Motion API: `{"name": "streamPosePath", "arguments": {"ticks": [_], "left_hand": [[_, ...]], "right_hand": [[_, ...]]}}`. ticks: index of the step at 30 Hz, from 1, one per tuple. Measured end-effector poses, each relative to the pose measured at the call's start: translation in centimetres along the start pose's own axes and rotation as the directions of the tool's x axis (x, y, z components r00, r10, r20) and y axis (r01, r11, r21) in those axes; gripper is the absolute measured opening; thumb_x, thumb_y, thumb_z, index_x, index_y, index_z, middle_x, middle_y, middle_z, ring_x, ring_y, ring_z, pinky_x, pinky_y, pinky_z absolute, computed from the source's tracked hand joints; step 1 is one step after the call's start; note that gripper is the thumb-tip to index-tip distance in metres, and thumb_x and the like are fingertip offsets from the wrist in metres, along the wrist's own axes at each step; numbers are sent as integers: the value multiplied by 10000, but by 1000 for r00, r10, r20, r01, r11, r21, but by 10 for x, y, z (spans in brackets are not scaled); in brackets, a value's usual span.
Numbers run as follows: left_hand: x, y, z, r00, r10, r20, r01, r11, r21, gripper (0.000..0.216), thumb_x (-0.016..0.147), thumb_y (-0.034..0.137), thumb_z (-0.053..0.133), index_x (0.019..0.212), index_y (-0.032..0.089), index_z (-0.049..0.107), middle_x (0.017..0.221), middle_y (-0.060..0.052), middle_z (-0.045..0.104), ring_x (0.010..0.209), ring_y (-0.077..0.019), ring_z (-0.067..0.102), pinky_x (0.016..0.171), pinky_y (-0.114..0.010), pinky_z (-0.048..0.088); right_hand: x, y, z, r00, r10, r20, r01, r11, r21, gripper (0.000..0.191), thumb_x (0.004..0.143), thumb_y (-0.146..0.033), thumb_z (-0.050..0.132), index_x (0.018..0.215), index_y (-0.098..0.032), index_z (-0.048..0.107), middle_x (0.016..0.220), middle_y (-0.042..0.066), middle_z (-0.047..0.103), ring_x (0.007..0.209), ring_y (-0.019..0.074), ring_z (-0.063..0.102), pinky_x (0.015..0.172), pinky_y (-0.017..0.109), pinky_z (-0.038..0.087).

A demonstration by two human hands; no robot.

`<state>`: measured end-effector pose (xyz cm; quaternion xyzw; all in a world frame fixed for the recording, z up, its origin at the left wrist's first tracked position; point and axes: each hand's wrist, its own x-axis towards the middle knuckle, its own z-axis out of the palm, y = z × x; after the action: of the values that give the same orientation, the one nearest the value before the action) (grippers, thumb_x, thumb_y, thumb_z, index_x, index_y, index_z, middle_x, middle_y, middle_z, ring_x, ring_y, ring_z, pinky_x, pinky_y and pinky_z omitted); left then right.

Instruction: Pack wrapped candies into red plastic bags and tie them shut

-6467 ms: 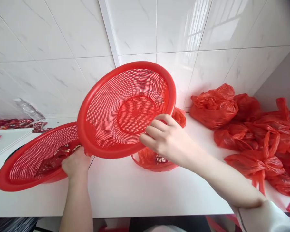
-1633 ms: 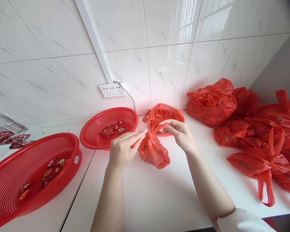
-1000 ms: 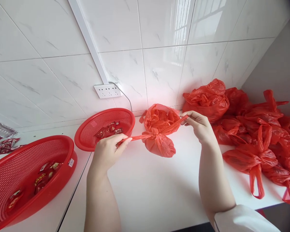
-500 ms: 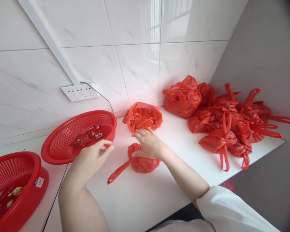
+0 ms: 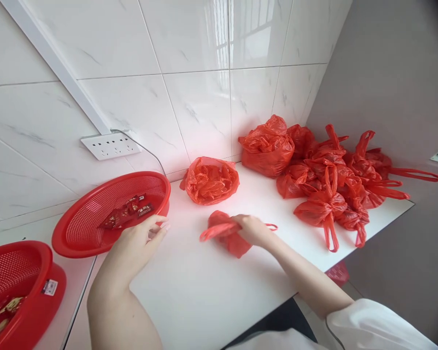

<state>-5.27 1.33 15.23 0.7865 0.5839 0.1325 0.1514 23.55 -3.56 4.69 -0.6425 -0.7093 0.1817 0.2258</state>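
Centrally, right hand gripping red bag, white label on basket illegible

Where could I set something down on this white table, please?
The white tabletop is bare between the left hand, the front edge and the small bag in the right hand. Another patch lies between that bag and the piled red bags. Crowded: the right end, under those bags, and the left, with two baskets.
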Motion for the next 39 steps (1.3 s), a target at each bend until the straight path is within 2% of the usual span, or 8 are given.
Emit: {"name": "streamPosePath", "arguments": {"ticks": [3, 10, 14, 20, 24, 28, 33, 39], "left_hand": [[0, -1, 1, 1000, 22, -9, -22, 1000, -17, 343, 852, 507, 503, 1054, 285, 669, 941, -51, 744, 844, -251, 703, 675, -303, 533], [1, 2, 3, 1000, -26, 18, 26, 999, -24, 311, 848, 477, 497, 1028, 293, 670, 951, -31, 744, 866, -237, 701, 658, -284, 524], [0, 9, 4, 999, -18, 30, 19, 1000, -22, 298, 859, 469, 485, 1005, 283, 665, 939, -34, 746, 850, -241, 702, 652, -290, 515], [-2, 11, 7, 998, -4, 60, 8, 998, -69, 351, 876, 487, 466, 1060, 265, 666, 971, -48, 741, 887, -238, 696, 704, -302, 519], [-3, 11, 8, 999, 18, 47, -14, 996, -84, 339, 875, 471, 469, 1031, 251, 676, 961, -60, 741, 866, -241, 694, 697, -309, 513], [-4, 11, 10, 996, 30, 83, -20, 993, -120, 352, 886, 485, 450, 1035, 248, 664, 972, -65, 730, 878, -244, 687, 694, -317, 516], [3, -7, 12, 998, -55, -10, 54, 996, -75, 398, 880, 487, 468, 1170, 247, 596, 1270, -73, 604, 923, -236, 667, 774, -352, 528], [12, -13, 14, 977, -44, -207, 25, 995, -95, 388, 887, 511, 489, 1171, 261, 579, 1291, -55, 578, 1116, -264, 595, 908, -400, 501]], "right_hand": [[-5, 35, -39, 961, 249, -124, -259, 963, -74, 266, 795, -145, 414, 911, -207, 646, 841, 117, 699, 747, 279, 650, 615, 338, 422], [-19, 83, -82, 638, 652, -410, -752, 643, -147, 442, 895, -367, 435, 1237, -101, 523, 1220, 241, 586, 1083, 386, 564, 793, 473, 455], [-6, 56, -78, 733, 366, -574, -536, 830, -156, 394, 924, -354, 428, 1251, -157, 524, 1310, 180, 553, 1177, 349, 514, 850, 438, 448], [65, 3, -51, 935, 158, -317, -152, 987, 45, 240, 946, -310, 422, 1068, -257, 623, 1041, 59, 704, 937, 230, 642, 786, 340, 465], [113, -6, -17, 934, 178, -308, -133, 978, 161, 389, 904, -297, 507, 1275, -179, 524, 1339, 161, 554, 1168, 267, 548, 892, 381, 457], [129, -6, 3, 953, 156, -259, -93, 966, 241, 285, 853, -198, 542, 1124, -178, 629, 1119, 130, 686, 988, 241, 634, 846, 374, 491], [122, -9, -8, 912, 40, -407, 121, 924, 362, 236, 880, -191, 468, 1013, -214, 662, 1077, 41, 701, 979, 162, 636, 888, 297, 486], [105, -22, -30, 828, 37, -560, 407, 647, 645, 170, 873, -294, 555, 983, -199, 641, 964, 36, 682, 870, 155, 643, 826, 300, 506]]}}
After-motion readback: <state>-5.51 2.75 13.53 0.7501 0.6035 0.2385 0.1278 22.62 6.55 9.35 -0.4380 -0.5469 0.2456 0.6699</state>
